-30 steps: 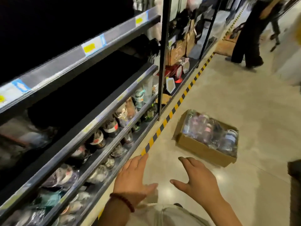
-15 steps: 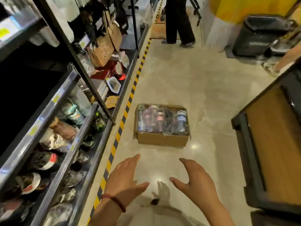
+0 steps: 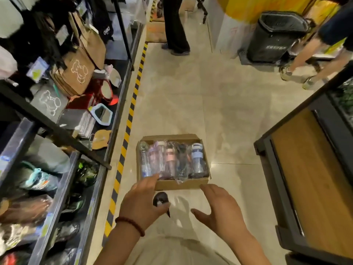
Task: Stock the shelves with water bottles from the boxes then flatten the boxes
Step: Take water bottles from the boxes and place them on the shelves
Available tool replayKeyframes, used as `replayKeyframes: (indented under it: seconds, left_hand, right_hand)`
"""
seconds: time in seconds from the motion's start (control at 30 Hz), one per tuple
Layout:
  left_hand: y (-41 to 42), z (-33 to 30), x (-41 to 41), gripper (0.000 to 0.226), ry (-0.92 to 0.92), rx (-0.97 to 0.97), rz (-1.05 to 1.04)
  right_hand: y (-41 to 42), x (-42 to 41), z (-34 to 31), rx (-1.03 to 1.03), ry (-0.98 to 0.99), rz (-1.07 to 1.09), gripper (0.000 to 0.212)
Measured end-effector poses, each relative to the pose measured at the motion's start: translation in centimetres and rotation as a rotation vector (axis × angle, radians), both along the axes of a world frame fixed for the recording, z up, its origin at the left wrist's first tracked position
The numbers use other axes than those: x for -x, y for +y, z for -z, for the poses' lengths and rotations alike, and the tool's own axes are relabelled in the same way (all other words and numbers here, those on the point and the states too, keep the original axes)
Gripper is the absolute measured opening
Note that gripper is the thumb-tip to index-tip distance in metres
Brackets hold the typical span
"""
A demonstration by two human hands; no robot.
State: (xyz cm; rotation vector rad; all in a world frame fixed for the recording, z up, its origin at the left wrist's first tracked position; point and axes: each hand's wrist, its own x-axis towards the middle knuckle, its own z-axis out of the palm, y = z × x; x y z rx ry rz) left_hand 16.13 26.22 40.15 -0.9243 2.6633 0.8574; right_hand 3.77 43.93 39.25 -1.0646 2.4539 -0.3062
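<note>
- My left hand (image 3: 141, 201) is held out low in front of me, fingers straight and spread, holding nothing; its fingertips overlap the near left corner of the cardboard box (image 3: 183, 182) in my view, though I cannot tell whether they touch it.
- My right hand (image 3: 219, 209) is out beside it, also spread with the thumb pointing inward, empty, and hanging over the floor (image 3: 191, 92) just short of the box's near right corner.
- The two hands are apart, with a clear gap between them.
- A dark beaded bracelet (image 3: 131, 223) sits on my left wrist.
- The box lies on the floor in the aisle, open at the top, just right of the yellow-and-black striped tape (image 3: 131, 109) that runs along the foot of the shelves (image 3: 57, 188).
- Inside it, water bottles (image 3: 172, 161) in clear wrapping lie side by side in a row, caps toward the far wall of the box.
- The shelves on my left carry more wrapped bottles on the lower tiers; further along are brown tote bags (image 3: 80, 71) and small mirrors.
- A wood-panelled display unit (image 3: 309, 180) stands to my right.
- Ahead, a person in dark trousers (image 3: 174, 25) stands in the aisle, and another person's legs (image 3: 313, 60) show at the upper right near a black bin (image 3: 275, 35).
</note>
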Motion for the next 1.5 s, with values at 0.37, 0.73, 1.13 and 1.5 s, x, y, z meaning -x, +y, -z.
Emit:
replayKeyframes:
  seconds: [0.37,0.73,1.13,1.5]
  left_hand:
    - [-12.5,10.0,14.5,0.088,-0.215,-0.072,0.068]
    - [-17.0,37.5,20.7,0.096,-0.340,-0.301,-0.219]
    - [-17.4,53.4,21.6,0.109,-0.296,-0.257,-0.591]
    - [-17.3,52.1,23.5,0.074,-0.277,-0.377,-0.790]
  right_hand:
    - [-12.4,13.5,8.8,-0.039,-0.142,0.038,0.060]
    - [-17.8,21.9,34.5,-0.157,-0.326,0.076,0.054]
    - [-21.2,22.6,51.2,-0.332,-0.475,0.381,0.078]
    - [-23.1,21.5,51.7,-0.149,-0.661,0.839,0.088]
